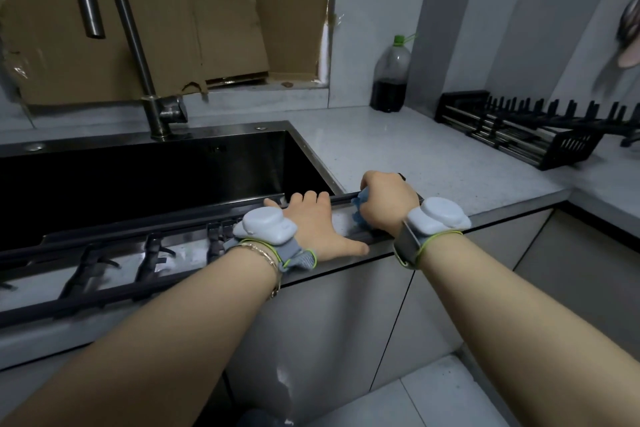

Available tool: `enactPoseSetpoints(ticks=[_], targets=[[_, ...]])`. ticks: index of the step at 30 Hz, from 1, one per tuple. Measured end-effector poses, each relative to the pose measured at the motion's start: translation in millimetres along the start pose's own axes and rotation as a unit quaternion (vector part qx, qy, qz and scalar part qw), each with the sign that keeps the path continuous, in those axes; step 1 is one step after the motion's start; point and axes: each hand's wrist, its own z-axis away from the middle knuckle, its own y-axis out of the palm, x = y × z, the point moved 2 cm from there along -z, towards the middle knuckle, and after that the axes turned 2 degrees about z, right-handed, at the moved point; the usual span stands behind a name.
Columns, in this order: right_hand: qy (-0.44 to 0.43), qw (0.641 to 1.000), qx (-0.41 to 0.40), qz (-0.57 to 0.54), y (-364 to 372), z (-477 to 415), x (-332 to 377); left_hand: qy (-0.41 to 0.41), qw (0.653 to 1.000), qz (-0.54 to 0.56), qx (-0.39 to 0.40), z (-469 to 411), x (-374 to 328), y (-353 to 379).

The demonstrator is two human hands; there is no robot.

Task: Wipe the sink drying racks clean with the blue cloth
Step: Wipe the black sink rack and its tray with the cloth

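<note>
Rack 1 [149, 263] lies along the sink's [242, 163] front edge. It looks rigid, probably light, and liable to slide. Left hand [317, 232] presses flat on it, fingers straight. Right hand [388, 201] clutches the soft blue cloth [360, 210] at its right end. Rack 2 [519, 135] sits well apart.

Sink [173, 177] sits left in the countertop [433, 156], faucet [138, 55] behind it, cardboard [173, 10] behind the faucet against the wall. One drying rack [104, 263] lies along the sink's front edge; left hand [311, 229] rests flat on its right end, right hand [388, 204] just right of it, gripping the cloth [358, 210] against the rack. Bottle [389, 76] stands at the counter's back, right of the sink; second rack [519, 132] on the counter far right, well apart.
</note>
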Motion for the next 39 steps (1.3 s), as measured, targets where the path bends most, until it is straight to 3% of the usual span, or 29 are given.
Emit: enactPoseSetpoints(ticks=[3,7,11,17,20,24,28,30,33,39], targets=[[0.012,0.998,0.019,-0.062,1,-5,-7,-0.002,1.0,-0.002,-0.002,1,0,-1],[0.005,0.991,-0.027,-0.133,-21,7,-19,-0.004,1.0,-0.003,-0.002,3,1,-1],[-0.044,0.999,0.019,0.004,-30,29,-14,-0.013,1.0,-0.002,-0.01,-2,1,-1],[-0.025,0.992,-0.024,0.117,-13,39,15,-0.013,1.0,-0.003,-0.028,-4,2,4],[0.021,0.997,-0.012,0.068,-15,38,14,-0.019,0.999,-0.003,-0.031,-3,2,4],[0.062,0.993,0.007,-0.096,-17,32,-3,-0.016,1.0,-0.007,-0.021,-1,2,3],[0.072,0.97,-0.089,-0.214,-37,10,-17,-0.012,1.0,-0.001,-0.006,-1,2,0],[0.063,0.979,-0.074,-0.181,-39,1,-17,-0.012,1.0,-0.002,-0.005,0,2,0],[0.046,0.995,0.023,-0.083,-19,1,-11,-0.012,1.0,-0.003,-0.01,1,1,1],[0.029,1.0,0.006,-0.004,-9,7,-6,-0.015,1.0,-0.002,-0.011,-1,2,2]])
